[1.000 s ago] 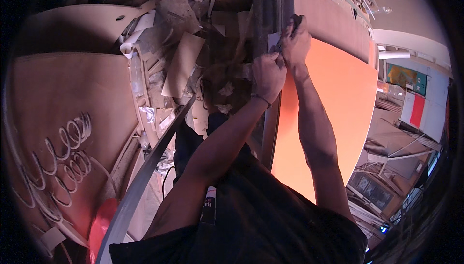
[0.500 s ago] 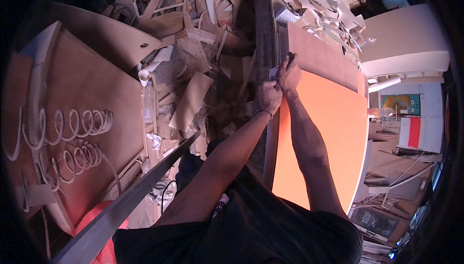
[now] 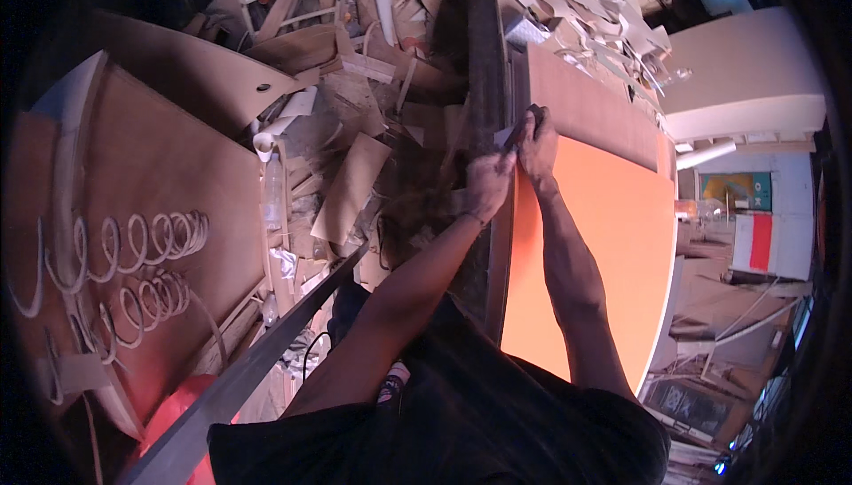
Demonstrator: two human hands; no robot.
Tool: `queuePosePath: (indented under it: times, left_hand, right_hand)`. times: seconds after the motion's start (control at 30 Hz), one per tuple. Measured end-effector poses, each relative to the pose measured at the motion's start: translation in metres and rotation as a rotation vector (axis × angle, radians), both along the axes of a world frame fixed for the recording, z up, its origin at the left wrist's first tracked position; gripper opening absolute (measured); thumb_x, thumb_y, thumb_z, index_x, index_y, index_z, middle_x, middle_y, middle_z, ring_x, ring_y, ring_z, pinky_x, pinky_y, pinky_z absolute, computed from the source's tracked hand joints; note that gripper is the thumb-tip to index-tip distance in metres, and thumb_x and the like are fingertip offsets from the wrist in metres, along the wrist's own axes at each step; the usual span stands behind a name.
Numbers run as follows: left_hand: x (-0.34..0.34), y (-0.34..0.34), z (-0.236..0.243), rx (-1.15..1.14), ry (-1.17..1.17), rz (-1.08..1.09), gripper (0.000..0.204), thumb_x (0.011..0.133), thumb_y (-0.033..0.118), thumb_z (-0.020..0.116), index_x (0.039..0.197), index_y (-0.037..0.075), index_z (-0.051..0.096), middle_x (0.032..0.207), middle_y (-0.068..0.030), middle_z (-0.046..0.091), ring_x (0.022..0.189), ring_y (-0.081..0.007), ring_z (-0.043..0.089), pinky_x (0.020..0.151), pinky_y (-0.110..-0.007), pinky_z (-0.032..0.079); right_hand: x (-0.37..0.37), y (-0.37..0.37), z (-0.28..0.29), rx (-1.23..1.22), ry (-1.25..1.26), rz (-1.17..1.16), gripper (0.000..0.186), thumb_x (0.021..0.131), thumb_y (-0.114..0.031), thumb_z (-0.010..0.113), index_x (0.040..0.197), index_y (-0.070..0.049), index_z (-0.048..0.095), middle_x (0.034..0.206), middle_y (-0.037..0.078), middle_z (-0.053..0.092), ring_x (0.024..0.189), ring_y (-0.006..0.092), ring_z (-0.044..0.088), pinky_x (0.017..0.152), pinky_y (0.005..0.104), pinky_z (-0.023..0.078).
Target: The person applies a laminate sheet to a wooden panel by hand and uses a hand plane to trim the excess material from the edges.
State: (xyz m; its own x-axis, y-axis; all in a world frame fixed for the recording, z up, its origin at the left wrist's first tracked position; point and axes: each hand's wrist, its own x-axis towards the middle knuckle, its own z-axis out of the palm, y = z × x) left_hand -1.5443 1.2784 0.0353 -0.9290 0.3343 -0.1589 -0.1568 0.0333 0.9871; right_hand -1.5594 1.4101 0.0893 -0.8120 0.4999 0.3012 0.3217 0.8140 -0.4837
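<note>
My right arm [image 3: 575, 263] reaches almost straight ahead over the orange panel [image 3: 612, 236], and my right hand [image 3: 537, 148] is at the panel's far left corner. Its fingers are curled closed around a small dark thing [image 3: 535, 113]. My left arm [image 3: 404, 303] slants in from the lower left, bent, and brings my left hand [image 3: 488, 185] just off the panel's left edge, near the right one. Those fingers look bunched, but blur hides them; I cannot tell whether they pinch anything. A pale piece [image 3: 504, 137] shows beside my hands, at the same corner of the panel.

Beyond the panel's far edge lies a brown board [image 3: 581, 86], and past that a heap of pale scraps [image 3: 595, 1]. A dark rail [image 3: 485, 68] runs along the panel's left and on past it. Farther left, a long metal bar [image 3: 257, 361] slants beside my left arm, with a coiled hose [image 3: 155, 303] well apart from the panel.
</note>
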Motion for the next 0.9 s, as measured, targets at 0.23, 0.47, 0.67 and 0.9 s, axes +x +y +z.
queuePosePath:
  times: [0.23, 0.47, 0.67, 0.9]
  left_hand:
    - [-0.036, 0.000, -0.013, -0.021, 0.243, 0.089, 0.059, 0.096, 0.037, 0.068, 0.137, -0.003, 0.056, 0.135, -0.0236, 0.062, 0.126, -0.0371, 0.060, 0.106, -0.041, 0.047]
    - [-0.076, 0.058, -0.018, 0.015, 0.313, -0.051, 0.009, 0.085, 0.009, 0.072, 0.092, 0.005, 0.071, 0.090, -0.0116, 0.072, 0.088, -0.0239, 0.070, 0.082, -0.035, 0.055]
    - [-0.100, 0.078, -0.040, -0.124, 0.284, -0.135, 0.013, 0.081, 0.016, 0.080, 0.083, 0.004, 0.076, 0.086, -0.0130, 0.075, 0.083, -0.0247, 0.073, 0.079, -0.038, 0.058]
    - [-0.115, 0.056, -0.040, -0.093, -0.013, -0.197, 0.035, 0.078, 0.028, 0.089, 0.091, 0.001, 0.072, 0.085, -0.0100, 0.071, 0.075, -0.0190, 0.067, 0.067, -0.035, 0.054]
  right_hand:
    - [0.120, -0.039, 0.086, -0.523, 0.555, -0.189, 0.022, 0.108, -0.028, 0.050, 0.095, -0.011, 0.057, 0.075, -0.005, 0.049, 0.057, 0.0026, 0.043, 0.046, 0.0212, 0.033]
    - [0.332, -0.084, 0.113, -1.050, 0.813, -0.442, 0.039, 0.110, -0.039, 0.042, 0.128, -0.006, 0.052, 0.083, 0.002, 0.059, 0.065, 0.0105, 0.056, 0.048, 0.0214, 0.041]
    - [0.444, -0.135, 0.112, -1.216, 1.153, -0.698, 0.042, 0.108, -0.047, 0.045, 0.136, -0.017, 0.053, 0.096, 0.001, 0.065, 0.065, 0.0055, 0.059, 0.055, 0.0184, 0.050]
    - [0.489, -0.125, 0.106, -1.142, 1.226, -0.654, 0.055, 0.104, -0.054, 0.049, 0.144, -0.016, 0.052, 0.090, 0.001, 0.065, 0.071, 0.0087, 0.059, 0.061, 0.0222, 0.047]
